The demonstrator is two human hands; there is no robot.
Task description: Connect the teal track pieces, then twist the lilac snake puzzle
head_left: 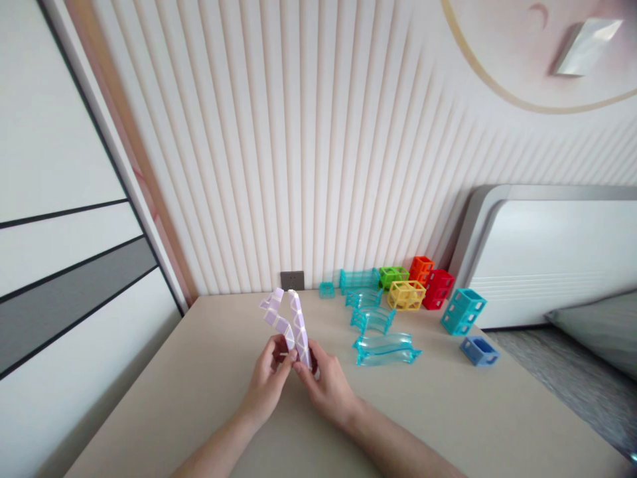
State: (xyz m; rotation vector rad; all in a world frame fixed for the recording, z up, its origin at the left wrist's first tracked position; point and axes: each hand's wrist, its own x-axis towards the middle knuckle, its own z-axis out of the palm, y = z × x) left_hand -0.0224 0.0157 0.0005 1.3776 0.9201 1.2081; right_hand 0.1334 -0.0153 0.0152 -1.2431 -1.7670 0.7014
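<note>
A purple and white snake puzzle (299,324) rises from between my two hands, above the table. One part of it is straight; the other bends in a zigzag to the left. My left hand (271,380) is closed on the lower end of the bent part, thumb in front. On the straight part's lower end, my right hand (327,384) grips with thumb and fingers. The fingertips behind the puzzle are partly hidden. Both hands nearly touch each other.
On the beige table (213,358), several clear teal track pieces (385,350) lie to the right. Beyond them stand yellow (405,295), green (393,276), orange (421,269), red (438,289), teal (462,312) and blue blocks (479,350). A ribbed wall (279,166) with a dark socket (292,280) borders the back.
</note>
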